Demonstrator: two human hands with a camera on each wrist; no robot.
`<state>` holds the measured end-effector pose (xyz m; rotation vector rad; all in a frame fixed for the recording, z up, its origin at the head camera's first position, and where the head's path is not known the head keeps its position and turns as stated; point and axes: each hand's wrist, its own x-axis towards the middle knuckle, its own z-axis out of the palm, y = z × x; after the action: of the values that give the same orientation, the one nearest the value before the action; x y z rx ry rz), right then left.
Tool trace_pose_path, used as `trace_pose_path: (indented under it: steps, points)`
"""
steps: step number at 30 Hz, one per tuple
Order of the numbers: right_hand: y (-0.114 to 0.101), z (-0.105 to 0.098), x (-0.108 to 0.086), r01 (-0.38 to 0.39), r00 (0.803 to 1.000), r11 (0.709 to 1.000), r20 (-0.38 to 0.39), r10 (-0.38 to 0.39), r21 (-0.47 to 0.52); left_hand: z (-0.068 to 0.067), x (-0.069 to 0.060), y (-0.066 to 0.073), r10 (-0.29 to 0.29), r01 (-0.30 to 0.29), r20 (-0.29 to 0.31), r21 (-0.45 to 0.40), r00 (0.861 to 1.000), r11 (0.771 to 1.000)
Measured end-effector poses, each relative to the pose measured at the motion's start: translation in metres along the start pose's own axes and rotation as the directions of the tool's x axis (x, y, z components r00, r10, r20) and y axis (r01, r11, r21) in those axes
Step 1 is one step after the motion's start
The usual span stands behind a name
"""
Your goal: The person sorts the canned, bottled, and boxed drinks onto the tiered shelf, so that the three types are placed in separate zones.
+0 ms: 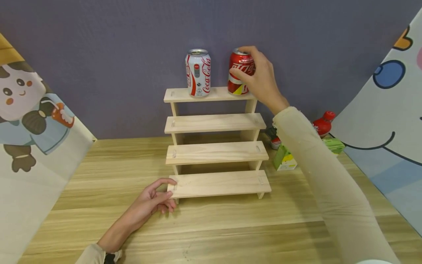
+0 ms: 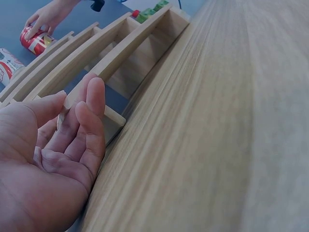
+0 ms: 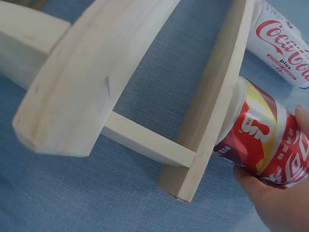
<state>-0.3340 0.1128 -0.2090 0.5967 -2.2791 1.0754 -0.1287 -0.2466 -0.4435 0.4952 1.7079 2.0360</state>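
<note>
A stepped wooden display rack (image 1: 217,122) with several shelves stands against the back wall. On its top shelf, toward the right end, is a red soda can (image 1: 236,69); my right hand (image 1: 263,79) grips it from the right side and over the rim. The can's base appears to touch the shelf in the right wrist view (image 3: 282,140). Left of it, a white Coca-Cola can (image 1: 198,73) stands upright and apart. My left hand (image 1: 150,203) pinches the left end of the lowest shelf between thumb and fingers, its other fingers loosely curled below.
Right of the rack, partly behind my right sleeve, are a green-yellow carton (image 1: 284,158), a red bottle (image 1: 324,124) and a can (image 1: 275,143) lying low. Cartoon-printed panels (image 1: 379,121) flank both sides. The rack stands on a wood-grain table (image 1: 211,231).
</note>
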Motion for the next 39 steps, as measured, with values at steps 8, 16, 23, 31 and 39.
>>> trace_pose_path:
  steps: [8,16,23,31,39]
  points:
    - [0.0,-0.002,0.0,0.0,1.0,0.998,0.025,0.001,-0.062,0.0,0.0,0.0,-0.001,0.001,-0.002,0.001,1.0,1.0]
    - [-0.002,-0.005,-0.002,0.011,1.0,0.975,0.031,-0.004,-0.22,0.0,0.0,0.0,-0.011,0.011,-0.017,0.007,1.0,1.0]
    - [0.003,-0.01,-0.014,0.074,0.997,0.972,0.02,-0.071,-0.222,0.0,0.0,0.0,-0.013,0.013,-0.021,0.015,1.0,1.0]
    - [0.006,-0.023,-0.025,0.128,0.992,0.967,0.01,-0.129,-0.22,0.001,-0.002,0.0,-0.022,0.022,-0.029,0.018,0.999,1.0]
    - [0.011,-0.035,-0.039,0.121,0.992,0.964,-0.006,-0.126,-0.235,0.002,-0.002,0.0,-0.006,0.006,-0.021,0.015,1.0,1.0]
